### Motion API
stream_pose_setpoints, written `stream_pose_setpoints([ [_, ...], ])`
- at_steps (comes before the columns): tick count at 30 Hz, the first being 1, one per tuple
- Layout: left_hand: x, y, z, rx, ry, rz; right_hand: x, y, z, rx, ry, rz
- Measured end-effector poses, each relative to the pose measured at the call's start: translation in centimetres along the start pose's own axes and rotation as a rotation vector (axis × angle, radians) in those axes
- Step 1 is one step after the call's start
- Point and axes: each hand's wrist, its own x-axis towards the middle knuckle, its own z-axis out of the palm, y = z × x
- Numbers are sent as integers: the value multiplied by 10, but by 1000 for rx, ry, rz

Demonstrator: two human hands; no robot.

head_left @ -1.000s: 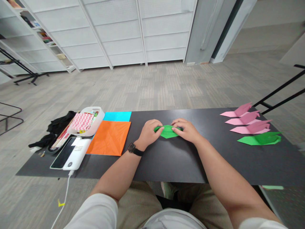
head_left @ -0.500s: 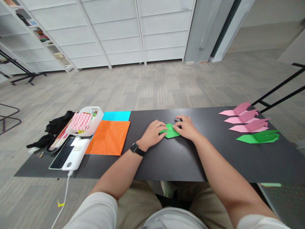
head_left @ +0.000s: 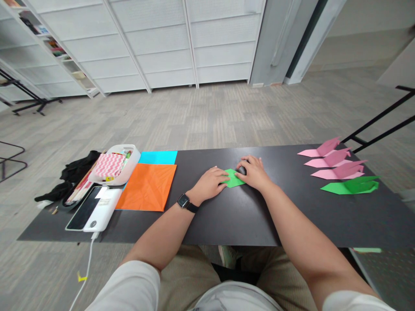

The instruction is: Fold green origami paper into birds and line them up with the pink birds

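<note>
A small folded piece of green paper (head_left: pixel 234 179) lies on the dark tabletop in front of me. My left hand (head_left: pixel 212 180), with a black watch on its wrist, holds the paper's left end down, thumb near the lower edge and fingers over the top. On the other side, my right hand (head_left: pixel 253 171) has its thumb on the paper's right end and its fingers curled above. Part of both ends is hidden under my fingers.
Several folded paper birds, pink (head_left: pixel 337 172) and green (head_left: pixel 352 185), stand in a row at the right. Orange paper (head_left: pixel 147 188) overlaps blue paper (head_left: pixel 158 157) on the left. Beyond are a white basket (head_left: pixel 133 162), a phone (head_left: pixel 84 209), a white power bank (head_left: pixel 102 211) and black cloth (head_left: pixel 79 168).
The fingers of my right hand have curled in closer at the paper's right end. My left fingers have shifted slightly over the left end. The paper stays in about the same place.
</note>
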Motion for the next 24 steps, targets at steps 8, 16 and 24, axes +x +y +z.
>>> stream_pose_setpoints([
  [8, -2, -5, 0, 32, 31, -81, 3, -7, -7, 78, 27, -215],
  [16, -2, -13, 0, 49, 81, -177, 3, -5, -5, 60, -67, -279],
  [24, -3, -15, 5, 67, 100, -162, 4, -3, -6, 51, -37, -246],
])
